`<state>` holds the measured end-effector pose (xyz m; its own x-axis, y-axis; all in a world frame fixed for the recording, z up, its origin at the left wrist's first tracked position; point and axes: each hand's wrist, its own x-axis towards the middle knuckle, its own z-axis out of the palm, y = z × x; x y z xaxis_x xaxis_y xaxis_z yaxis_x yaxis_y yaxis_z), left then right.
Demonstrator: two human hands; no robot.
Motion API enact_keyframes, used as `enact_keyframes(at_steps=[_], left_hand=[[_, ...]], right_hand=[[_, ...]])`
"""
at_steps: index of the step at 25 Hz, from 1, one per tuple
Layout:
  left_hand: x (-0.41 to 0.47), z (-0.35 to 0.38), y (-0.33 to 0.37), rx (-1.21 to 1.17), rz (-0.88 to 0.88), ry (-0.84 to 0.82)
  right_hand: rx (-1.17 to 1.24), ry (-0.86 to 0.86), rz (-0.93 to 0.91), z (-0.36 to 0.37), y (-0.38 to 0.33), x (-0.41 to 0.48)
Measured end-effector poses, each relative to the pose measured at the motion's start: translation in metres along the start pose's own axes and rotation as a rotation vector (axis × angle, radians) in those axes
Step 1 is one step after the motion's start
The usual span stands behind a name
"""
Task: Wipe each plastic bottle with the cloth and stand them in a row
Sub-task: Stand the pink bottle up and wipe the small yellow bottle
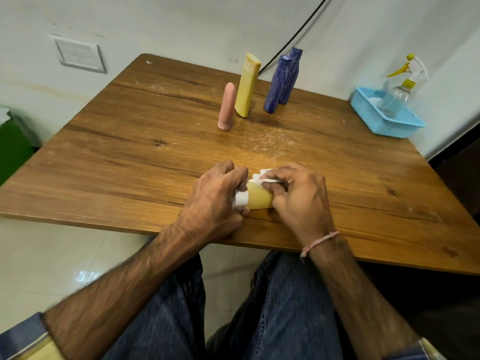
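Note:
A yellow plastic bottle (pixel 259 198) lies on its side near the front edge of the wooden table (pixel 130 157). My left hand (pixel 215 201) grips its white-capped end. My right hand (pixel 298 196) presses a white cloth (pixel 262 176) against the bottle's upper side. At the back of the table stand a pink bottle (pixel 227 106), a tall yellow bottle (pixel 248 85) and two blue bottles (pixel 275 84), (pixel 291 74), roughly in a row. Most of the held bottle is hidden by my hands.
A blue plastic basket (pixel 389 123) at the table's back right corner holds clear spray bottles (pixel 397 96) with yellow triggers. A black cable (pixel 293 35) runs down the wall behind the bottles. White dust marks the table's middle.

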<state>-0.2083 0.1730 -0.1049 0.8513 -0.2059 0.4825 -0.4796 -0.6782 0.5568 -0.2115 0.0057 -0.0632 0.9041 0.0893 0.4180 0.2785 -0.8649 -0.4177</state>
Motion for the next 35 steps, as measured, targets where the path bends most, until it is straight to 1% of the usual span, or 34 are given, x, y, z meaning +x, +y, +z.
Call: enact_keyframes(at_steps=[2,4,5,9,10,12,16,18,21,24,28,31,34,35], left_hand=[[0.000,0.001,0.000,0.009,0.024,0.013],[0.000,0.002,0.001,0.018,0.046,0.026],[0.000,0.002,0.000,0.022,0.059,0.033],[-0.002,0.004,-0.002,0.053,0.123,0.067],[-0.002,0.004,-0.003,0.053,0.123,0.069],[-0.002,0.005,-0.002,0.048,0.111,0.065],[-0.002,0.003,-0.002,0.029,0.092,0.059],[-0.002,0.003,-0.002,0.016,0.080,0.054],[0.000,0.001,-0.003,-0.012,0.060,0.035],[0.002,-0.002,-0.004,-0.076,-0.001,0.030],[0.004,-0.006,-0.008,-0.192,-0.113,0.068],[0.004,-0.008,-0.010,-0.315,-0.196,0.113],[0.005,-0.008,-0.011,-0.457,-0.317,0.121],[0.006,-0.007,-0.010,-0.506,-0.349,0.125]], right_hand=[[0.008,-0.006,0.146,-0.014,0.015,0.005],[0.010,-0.035,0.196,-0.020,0.015,0.008],[0.018,-0.055,0.172,-0.020,0.009,0.009],[0.062,-0.158,-0.022,-0.008,-0.027,0.005],[0.079,-0.160,-0.028,-0.008,-0.028,0.006],[0.116,-0.145,0.030,-0.012,-0.016,0.007],[0.121,-0.084,0.207,-0.028,0.019,0.001],[0.166,-0.055,0.281,-0.030,0.028,-0.008],[0.314,0.047,0.398,-0.022,0.034,-0.019],[0.394,0.159,0.515,-0.008,0.034,-0.025],[0.728,0.267,0.710,0.006,0.027,-0.024],[0.974,0.226,0.736,0.001,0.020,-0.020],[1.147,0.104,0.698,-0.010,0.013,-0.020],[1.182,0.087,0.676,-0.011,0.012,-0.020]])
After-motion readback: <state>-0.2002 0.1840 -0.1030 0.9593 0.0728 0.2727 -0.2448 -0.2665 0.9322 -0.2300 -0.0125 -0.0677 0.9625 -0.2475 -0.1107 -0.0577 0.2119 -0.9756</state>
